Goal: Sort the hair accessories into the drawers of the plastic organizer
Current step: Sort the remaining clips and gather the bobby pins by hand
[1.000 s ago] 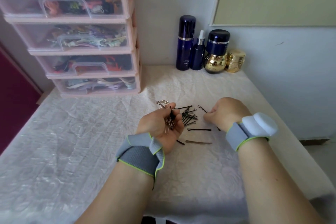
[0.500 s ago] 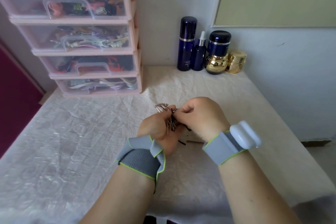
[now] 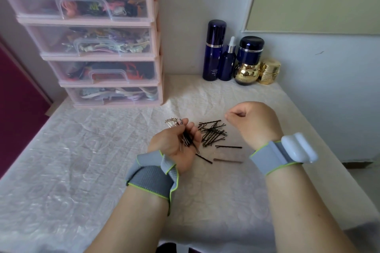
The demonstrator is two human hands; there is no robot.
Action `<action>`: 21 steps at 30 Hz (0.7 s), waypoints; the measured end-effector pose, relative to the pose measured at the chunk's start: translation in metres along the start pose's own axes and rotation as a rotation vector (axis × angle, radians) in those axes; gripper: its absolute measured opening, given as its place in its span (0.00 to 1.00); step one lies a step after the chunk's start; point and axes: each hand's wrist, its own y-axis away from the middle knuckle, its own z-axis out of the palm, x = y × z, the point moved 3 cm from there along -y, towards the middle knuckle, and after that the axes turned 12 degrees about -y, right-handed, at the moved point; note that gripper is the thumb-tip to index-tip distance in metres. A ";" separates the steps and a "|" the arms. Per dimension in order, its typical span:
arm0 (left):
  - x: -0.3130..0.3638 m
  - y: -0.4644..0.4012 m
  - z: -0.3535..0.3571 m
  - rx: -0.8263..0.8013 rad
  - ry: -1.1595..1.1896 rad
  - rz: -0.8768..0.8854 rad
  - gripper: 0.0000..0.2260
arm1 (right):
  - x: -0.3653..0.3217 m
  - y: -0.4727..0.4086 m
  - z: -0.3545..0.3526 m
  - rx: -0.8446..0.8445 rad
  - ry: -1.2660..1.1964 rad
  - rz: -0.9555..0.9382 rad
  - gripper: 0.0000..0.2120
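Black pins (image 3: 212,134) still loose on table, 3 o'clock of left hand (image 3: 174,142).
Right hand (image 3: 255,121) pulled back from left, curled, apparently empty; left grips bundle (image 3: 184,133). Drawers (image 3: 98,45) shut, 11 o'clock.

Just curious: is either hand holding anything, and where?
The left hand grips a bunch of hairpins around their middles. The right hand is curled and seems empty.
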 end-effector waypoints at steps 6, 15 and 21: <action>0.001 0.002 -0.001 0.022 0.002 -0.004 0.13 | 0.012 -0.010 0.012 -0.132 0.181 0.041 0.10; 0.005 0.005 -0.006 0.037 0.014 -0.004 0.13 | 0.007 -0.021 0.036 -0.315 0.372 -0.027 0.18; 0.003 0.006 -0.005 0.028 0.007 -0.009 0.14 | -0.002 -0.014 0.028 -0.335 0.373 0.002 0.10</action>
